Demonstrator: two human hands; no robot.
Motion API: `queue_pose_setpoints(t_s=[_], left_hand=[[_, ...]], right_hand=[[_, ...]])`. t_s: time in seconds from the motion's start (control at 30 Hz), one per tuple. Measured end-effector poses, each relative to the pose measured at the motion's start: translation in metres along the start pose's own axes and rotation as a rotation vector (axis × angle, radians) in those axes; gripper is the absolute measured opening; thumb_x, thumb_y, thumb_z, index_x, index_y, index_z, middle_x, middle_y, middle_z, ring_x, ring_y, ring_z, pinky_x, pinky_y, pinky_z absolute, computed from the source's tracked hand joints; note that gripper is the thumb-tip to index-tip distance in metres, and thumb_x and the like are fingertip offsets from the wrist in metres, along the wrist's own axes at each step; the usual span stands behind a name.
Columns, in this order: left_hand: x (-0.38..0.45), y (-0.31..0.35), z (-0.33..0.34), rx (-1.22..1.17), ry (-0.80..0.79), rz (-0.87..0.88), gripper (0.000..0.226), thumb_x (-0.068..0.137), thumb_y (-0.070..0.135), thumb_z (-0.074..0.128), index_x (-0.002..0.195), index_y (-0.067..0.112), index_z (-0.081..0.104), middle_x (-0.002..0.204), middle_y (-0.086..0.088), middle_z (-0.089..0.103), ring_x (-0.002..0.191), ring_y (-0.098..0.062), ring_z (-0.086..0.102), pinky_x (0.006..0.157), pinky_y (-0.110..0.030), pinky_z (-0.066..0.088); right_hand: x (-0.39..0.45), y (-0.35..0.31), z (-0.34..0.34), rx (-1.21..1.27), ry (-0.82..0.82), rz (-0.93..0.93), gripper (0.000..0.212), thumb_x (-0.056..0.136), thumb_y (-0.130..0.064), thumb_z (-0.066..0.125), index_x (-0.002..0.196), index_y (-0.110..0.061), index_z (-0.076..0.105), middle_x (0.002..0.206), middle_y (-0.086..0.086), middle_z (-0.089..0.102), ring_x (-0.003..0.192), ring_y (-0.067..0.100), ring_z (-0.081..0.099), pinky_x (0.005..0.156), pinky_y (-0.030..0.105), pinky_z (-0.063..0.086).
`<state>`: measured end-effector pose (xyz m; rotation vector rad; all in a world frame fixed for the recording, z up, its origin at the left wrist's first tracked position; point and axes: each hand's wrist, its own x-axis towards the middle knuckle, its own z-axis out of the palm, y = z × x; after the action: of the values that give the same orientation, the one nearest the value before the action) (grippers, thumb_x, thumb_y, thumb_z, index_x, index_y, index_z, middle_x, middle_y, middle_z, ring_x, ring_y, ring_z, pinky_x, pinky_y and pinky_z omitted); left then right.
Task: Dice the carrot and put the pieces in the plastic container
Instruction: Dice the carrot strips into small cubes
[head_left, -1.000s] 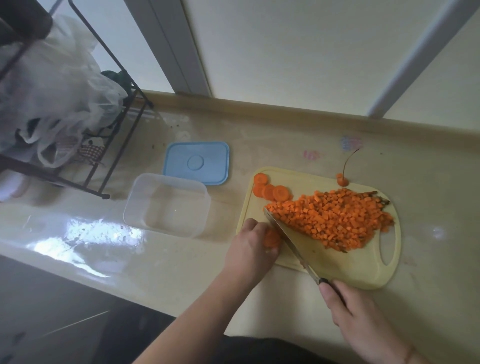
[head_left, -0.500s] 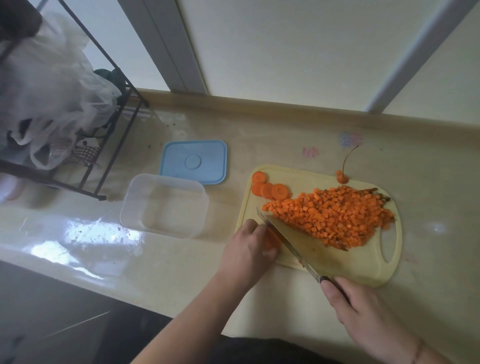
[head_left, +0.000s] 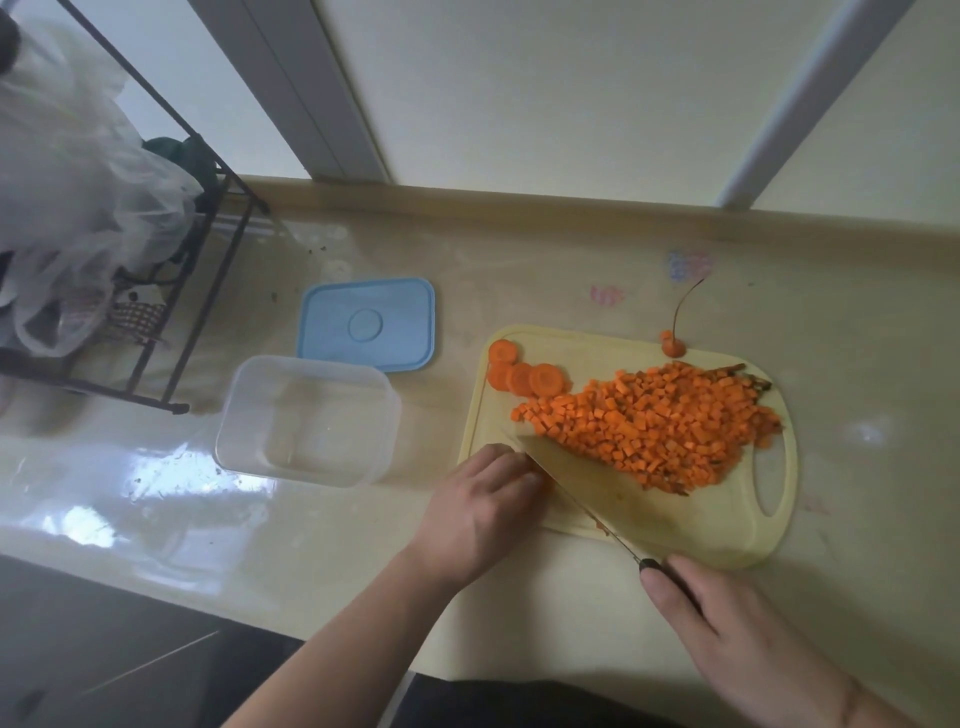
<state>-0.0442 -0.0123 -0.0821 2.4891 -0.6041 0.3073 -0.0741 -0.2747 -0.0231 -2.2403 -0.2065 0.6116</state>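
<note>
Orange stub nearly hidden under left hand (head_left: 485, 501); right hand (head_left: 727, 623) grips knife (head_left: 566, 480) — blade against fingertips, nick risk.

Soft, even daylight from the frosted window panes (head_left: 545, 88) behind the counter, far beyond the fingertips. Strong glare patch on the glossy countertop (head_left: 156, 467), well left of the left hand (head_left: 478, 514). Shadows faint and diffuse. Wide-angle bowing at the edges: frame bars splay outward. Right hand (head_left: 737, 634) and the bottom corners are soft; overall slightly hazy, low contrast.
</note>
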Motion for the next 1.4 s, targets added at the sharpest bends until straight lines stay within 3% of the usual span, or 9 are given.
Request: queue_pose_setpoints(t_s=[0.27, 0.47, 0.6, 0.8, 0.93, 1.4], left_hand=[[-0.011, -0.004, 0.010, -0.024, -0.051, -0.014, 0.009, 0.095, 0.013, 0.072, 0.102, 0.009, 0.076, 0.112, -0.001, 0.069, 0.103, -0.027, 0.063, 0.080, -0.035, 0.055], [-0.015, -0.006, 0.014, -0.061, -0.036, -0.045, 0.013, 0.093, 0.014, 0.075, 0.106, 0.010, 0.076, 0.116, -0.001, 0.068, 0.104, -0.026, 0.064, 0.082, -0.033, 0.055], [-0.013, -0.005, 0.013, -0.118, -0.011, -0.066, 0.012, 0.093, 0.013, 0.074, 0.104, 0.009, 0.077, 0.116, -0.001, 0.070, 0.105, -0.026, 0.065, 0.087, -0.033, 0.055], [-0.009, -0.007, 0.011, -0.141, 0.024, -0.054, 0.009, 0.091, 0.011, 0.077, 0.100, 0.008, 0.077, 0.109, -0.002, 0.071, 0.101, -0.025, 0.065, 0.087, -0.031, 0.055], [-0.014, -0.006, 0.013, -0.135, 0.057, -0.049, 0.009, 0.088, 0.007, 0.080, 0.096, 0.006, 0.077, 0.102, -0.005, 0.070, 0.097, -0.026, 0.065, 0.085, -0.033, 0.056], [-0.016, -0.002, 0.013, -0.136, 0.044, -0.065, 0.010, 0.089, 0.005, 0.078, 0.098, 0.006, 0.076, 0.111, -0.004, 0.070, 0.104, -0.026, 0.064, 0.092, -0.029, 0.053]], right_hand=[[-0.004, 0.003, -0.007, -0.009, -0.055, 0.027, 0.065, 0.086, -0.077, 0.025, 0.070, -0.018, 0.046, 0.065, 0.001, 0.053, 0.064, 0.012, 0.054, 0.066, 0.033, 0.044], [-0.003, 0.018, 0.000, -0.069, -0.122, 0.006, 0.067, 0.092, -0.071, 0.022, 0.095, -0.015, 0.058, 0.095, 0.005, 0.067, 0.094, 0.018, 0.062, 0.087, 0.042, 0.046], [0.002, 0.010, -0.002, -0.075, -0.123, 0.019, 0.064, 0.090, -0.074, 0.018, 0.080, -0.021, 0.053, 0.078, -0.006, 0.061, 0.081, 0.006, 0.059, 0.079, 0.037, 0.048], [0.034, -0.008, 0.008, -0.106, -0.105, -0.007, 0.062, 0.087, -0.075, 0.013, 0.071, -0.025, 0.047, 0.062, 0.001, 0.055, 0.060, 0.011, 0.054, 0.061, 0.039, 0.044], [0.036, -0.002, 0.002, -0.053, -0.016, 0.014, 0.068, 0.086, -0.077, 0.016, 0.069, -0.021, 0.049, 0.059, 0.002, 0.056, 0.059, 0.011, 0.055, 0.059, 0.036, 0.042], [0.003, 0.001, 0.003, -0.056, -0.049, -0.026, 0.052, 0.091, -0.070, 0.025, 0.071, -0.026, 0.045, 0.065, -0.001, 0.055, 0.061, 0.009, 0.054, 0.063, 0.037, 0.044]])
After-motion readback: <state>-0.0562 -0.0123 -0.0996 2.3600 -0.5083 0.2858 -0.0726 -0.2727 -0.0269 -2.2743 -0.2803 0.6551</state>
